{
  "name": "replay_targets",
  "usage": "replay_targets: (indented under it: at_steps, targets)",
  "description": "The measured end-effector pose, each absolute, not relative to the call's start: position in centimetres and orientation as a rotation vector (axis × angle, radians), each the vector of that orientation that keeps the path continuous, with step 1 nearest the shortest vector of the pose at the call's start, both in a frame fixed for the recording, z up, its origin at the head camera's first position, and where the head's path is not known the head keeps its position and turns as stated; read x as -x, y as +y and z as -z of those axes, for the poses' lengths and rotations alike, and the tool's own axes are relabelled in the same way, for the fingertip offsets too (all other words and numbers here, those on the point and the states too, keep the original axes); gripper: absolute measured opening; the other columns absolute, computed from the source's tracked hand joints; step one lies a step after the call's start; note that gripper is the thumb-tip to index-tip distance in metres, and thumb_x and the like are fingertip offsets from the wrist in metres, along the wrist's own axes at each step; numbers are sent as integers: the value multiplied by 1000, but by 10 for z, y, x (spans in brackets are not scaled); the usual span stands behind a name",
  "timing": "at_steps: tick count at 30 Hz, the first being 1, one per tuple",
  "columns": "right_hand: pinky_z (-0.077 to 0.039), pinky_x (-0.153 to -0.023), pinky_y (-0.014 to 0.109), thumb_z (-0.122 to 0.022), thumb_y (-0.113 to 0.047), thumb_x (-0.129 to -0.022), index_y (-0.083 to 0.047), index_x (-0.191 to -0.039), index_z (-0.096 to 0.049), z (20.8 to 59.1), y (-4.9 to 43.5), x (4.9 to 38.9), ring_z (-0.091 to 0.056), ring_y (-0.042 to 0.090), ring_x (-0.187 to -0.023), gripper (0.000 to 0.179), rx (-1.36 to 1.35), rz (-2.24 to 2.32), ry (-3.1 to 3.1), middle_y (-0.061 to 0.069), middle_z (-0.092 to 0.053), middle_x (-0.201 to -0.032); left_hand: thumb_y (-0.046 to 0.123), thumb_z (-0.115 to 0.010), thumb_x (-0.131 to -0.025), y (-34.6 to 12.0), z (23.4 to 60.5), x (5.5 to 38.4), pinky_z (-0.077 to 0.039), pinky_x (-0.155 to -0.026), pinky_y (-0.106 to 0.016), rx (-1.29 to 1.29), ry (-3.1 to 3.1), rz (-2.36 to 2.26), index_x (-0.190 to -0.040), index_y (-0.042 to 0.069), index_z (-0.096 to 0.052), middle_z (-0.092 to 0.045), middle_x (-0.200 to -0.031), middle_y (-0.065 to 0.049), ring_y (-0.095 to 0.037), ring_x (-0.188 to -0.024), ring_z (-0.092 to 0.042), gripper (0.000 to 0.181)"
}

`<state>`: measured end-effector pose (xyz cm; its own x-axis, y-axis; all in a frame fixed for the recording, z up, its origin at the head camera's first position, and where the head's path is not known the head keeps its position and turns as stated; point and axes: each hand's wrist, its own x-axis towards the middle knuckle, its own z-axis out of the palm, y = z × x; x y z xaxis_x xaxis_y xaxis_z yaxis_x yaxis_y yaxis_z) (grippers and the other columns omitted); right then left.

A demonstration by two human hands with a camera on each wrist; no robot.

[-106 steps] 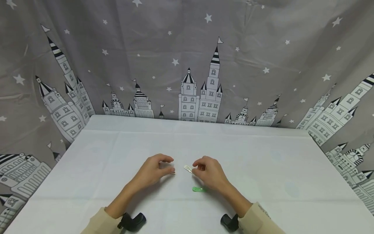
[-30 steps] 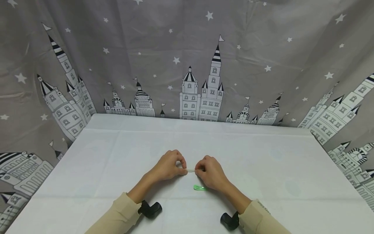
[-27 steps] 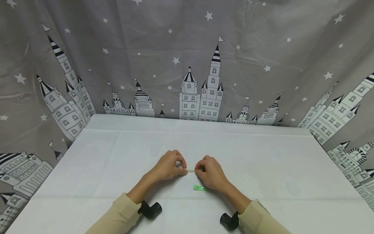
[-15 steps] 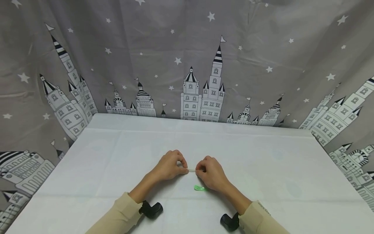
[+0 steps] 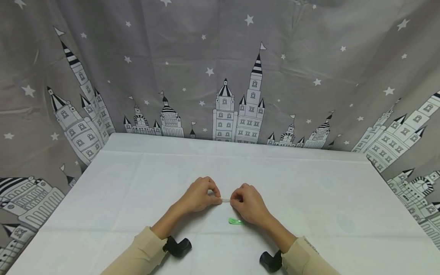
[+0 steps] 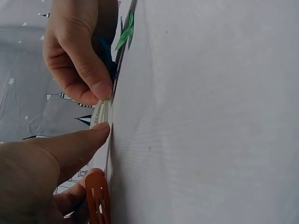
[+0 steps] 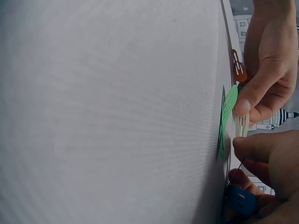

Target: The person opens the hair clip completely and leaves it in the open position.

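A white snap hair clip [image 5: 225, 200] is stretched level between my two hands, just over the white table. My left hand [image 5: 199, 195] pinches its left end between thumb and forefinger. At the other end, the thumb and forefinger of my right hand [image 5: 250, 202] pinch it. The fingertips cover both ends. An orange snap clip [image 6: 97, 179] shows by the lower fingers of my left hand in the left wrist view. A blue clip [image 7: 243, 200] sits under my right hand, hidden in the head view. Nearer me lies a green clip [image 5: 235, 221], partly behind the right hand.
White cloth with faint creases covers the table [image 5: 309, 198]. Behind it hangs a grey curtain [image 5: 178, 49] printed with castles and stars. Black wrist cameras [image 5: 178, 247] are strapped on at both beige sleeves [image 5: 137, 250].
My left hand has come right, from beside the white clip to pinching its left end. The clip, slanted before, now lies level between both hands. Over the last second the hands barely move.
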<state>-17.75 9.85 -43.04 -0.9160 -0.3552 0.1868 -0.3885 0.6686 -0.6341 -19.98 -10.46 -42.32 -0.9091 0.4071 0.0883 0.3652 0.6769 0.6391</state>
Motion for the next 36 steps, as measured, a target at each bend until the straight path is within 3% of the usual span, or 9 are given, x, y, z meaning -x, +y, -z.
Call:
replay_targets:
  at_steps: [14, 20, 28, 36]
  targets:
    - [-41, -71, 34, -71, -2, -82, -11, -78, -72, 428, 99, 176, -49, 17, -79, 10, -622, -1107, -2747, -3, -59, -83, 16, -80, -82, -110, 424, 201, -45, -84, -38, -695, 2727, -1169, -79, 17, -71, -64, -88, 8, -15, -90, -58, 10]
    - [-45, -78, 37, -69, -3, -83, -10, -81, -73, 419, 100, 171, -54, 19, -86, 9, -617, -1139, -2718, -3, -61, -87, 14, -78, -85, -110, 420, 194, -47, -85, -40, -726, 2754, -1234, -82, 19, -71, -67, -90, 10, -14, -92, -61, 8]
    - [-47, -77, 34, -69, 0, -84, -14, -79, -70, 404, 108, 153, -56, 20, -84, 14, -674, -1125, -2679, -7, -62, -84, 19, -75, -88, -109, 406, 179, -47, -82, -38, -779, 2665, -1296, -85, 21, -71, -66, -81, 16, -10, -87, -60, 6]
    - [-51, -74, 35, -68, -1, -87, -17, -83, -67, 395, 114, 135, -57, 8, -80, 16, -741, -1240, -2629, -14, -62, -80, 19, -73, -91, -111, 395, 161, -53, -79, -39, -858, 2585, -1356, -95, 13, -73, -66, -84, 14, -5, -83, -60, 7]
